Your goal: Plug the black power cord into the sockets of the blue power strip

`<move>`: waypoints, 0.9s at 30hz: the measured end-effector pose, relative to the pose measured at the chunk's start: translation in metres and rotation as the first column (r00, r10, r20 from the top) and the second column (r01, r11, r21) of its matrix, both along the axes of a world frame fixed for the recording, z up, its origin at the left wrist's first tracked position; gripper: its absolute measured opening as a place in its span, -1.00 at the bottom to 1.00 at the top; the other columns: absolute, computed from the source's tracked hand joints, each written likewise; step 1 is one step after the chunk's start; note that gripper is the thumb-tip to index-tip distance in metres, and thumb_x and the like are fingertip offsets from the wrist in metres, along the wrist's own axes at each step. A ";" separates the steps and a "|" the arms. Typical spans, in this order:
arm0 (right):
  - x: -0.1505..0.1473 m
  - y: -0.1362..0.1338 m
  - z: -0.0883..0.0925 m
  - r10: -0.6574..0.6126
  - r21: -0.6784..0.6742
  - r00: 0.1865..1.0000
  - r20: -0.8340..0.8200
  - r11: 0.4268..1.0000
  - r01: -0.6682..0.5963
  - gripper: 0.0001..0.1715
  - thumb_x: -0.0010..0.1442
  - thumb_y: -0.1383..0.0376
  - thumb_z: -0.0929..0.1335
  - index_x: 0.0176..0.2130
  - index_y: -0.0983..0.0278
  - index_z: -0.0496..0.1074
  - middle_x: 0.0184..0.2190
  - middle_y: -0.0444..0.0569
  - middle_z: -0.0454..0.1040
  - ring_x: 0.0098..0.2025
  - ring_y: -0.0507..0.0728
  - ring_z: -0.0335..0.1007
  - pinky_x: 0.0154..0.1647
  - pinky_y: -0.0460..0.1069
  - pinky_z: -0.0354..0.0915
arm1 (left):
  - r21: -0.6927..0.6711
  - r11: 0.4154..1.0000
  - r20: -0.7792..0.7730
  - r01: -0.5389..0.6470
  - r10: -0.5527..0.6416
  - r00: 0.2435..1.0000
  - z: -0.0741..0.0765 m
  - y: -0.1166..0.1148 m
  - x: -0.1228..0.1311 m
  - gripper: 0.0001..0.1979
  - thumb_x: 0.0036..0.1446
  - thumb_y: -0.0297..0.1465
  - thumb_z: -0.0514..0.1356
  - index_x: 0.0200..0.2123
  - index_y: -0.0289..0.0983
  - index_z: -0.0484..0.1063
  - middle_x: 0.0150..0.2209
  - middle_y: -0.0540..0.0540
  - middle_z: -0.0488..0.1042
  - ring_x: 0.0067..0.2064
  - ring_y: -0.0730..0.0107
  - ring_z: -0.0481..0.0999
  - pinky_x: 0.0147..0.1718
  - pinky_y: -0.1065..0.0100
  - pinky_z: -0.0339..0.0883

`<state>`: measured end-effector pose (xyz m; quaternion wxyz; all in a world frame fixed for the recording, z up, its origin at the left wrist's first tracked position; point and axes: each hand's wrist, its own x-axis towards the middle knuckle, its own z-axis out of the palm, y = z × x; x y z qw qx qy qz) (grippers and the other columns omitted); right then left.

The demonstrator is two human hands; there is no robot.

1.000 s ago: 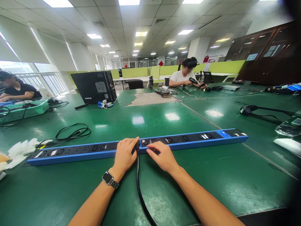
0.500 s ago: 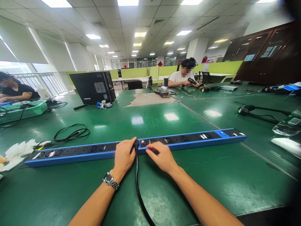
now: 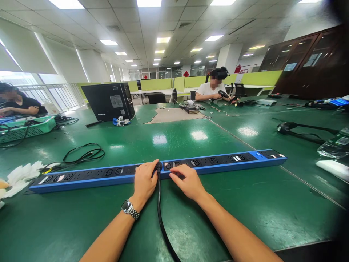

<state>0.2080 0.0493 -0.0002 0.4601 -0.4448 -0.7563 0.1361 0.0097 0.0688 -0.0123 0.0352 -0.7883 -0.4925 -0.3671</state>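
Plainly, the green table is the biggest thing about me; its near edge shows at the lower right, beside my right forearm. The long blue power strip lies across it, and I'd judge a sideways push could swivel it. My widest room for moving is beyond the strip, towards the computer tower. The thick black cord runs towards me between my forearms; an arm snagging it might tug things crooked. Near the strip's left end, a coil of thin cable and white tissue make that side tighter. My right hand is at the strip's near side, thumb and fingers curved apart, grasping nothing that I can see; whether the tips touch the strip I can't tell. My left hand lies over the strip, its fingers against the plug; how firmly they grip is hidden. If the plug isn't fully seated, which I can't see, the cord's pull could work it loose.
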 end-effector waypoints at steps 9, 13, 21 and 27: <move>0.000 0.001 -0.001 0.002 -0.002 1.000 -0.006 1.000 -0.002 -0.87 0.19 0.29 0.36 -0.26 0.22 0.54 -0.41 -0.06 0.55 -0.33 0.12 0.43 -0.29 0.02 0.32 | 0.012 1.000 0.023 0.000 -0.001 1.000 -0.001 0.001 0.000 -0.62 0.21 -0.51 0.05 0.09 -0.26 0.37 -0.06 -0.16 0.54 -0.03 0.19 0.46 -0.02 0.11 0.27; 0.000 0.000 -0.001 0.005 -0.002 1.000 -0.004 1.000 -0.005 -0.87 0.18 0.30 0.37 -0.26 0.22 0.54 -0.40 -0.06 0.55 -0.33 0.11 0.43 -0.29 0.02 0.33 | 0.014 1.000 0.031 0.001 -0.002 1.000 -0.001 0.001 0.000 -0.62 0.21 -0.51 0.04 0.09 -0.25 0.37 -0.06 -0.15 0.54 -0.03 0.20 0.46 -0.02 0.12 0.27; 0.000 0.000 0.000 0.005 0.002 1.000 0.012 1.000 -0.005 -0.87 0.19 0.29 0.36 -0.26 0.21 0.54 -0.40 -0.06 0.55 -0.33 0.12 0.44 -0.29 0.02 0.33 | 0.017 1.000 0.041 0.006 -0.006 0.999 -0.002 0.001 0.000 -0.62 0.22 -0.50 0.04 0.09 -0.23 0.37 -0.06 -0.14 0.54 -0.02 0.21 0.45 -0.01 0.12 0.27; 0.001 0.000 0.000 0.011 -0.002 1.000 0.008 1.000 -0.011 -0.86 0.20 0.27 0.35 -0.26 0.20 0.54 -0.40 -0.06 0.55 -0.32 0.12 0.43 -0.28 0.02 0.33 | 0.022 1.000 0.050 0.015 -0.016 0.999 -0.002 0.002 0.000 -0.63 0.22 -0.50 0.04 0.08 -0.22 0.38 -0.07 -0.14 0.54 -0.04 0.20 0.46 -0.03 0.12 0.27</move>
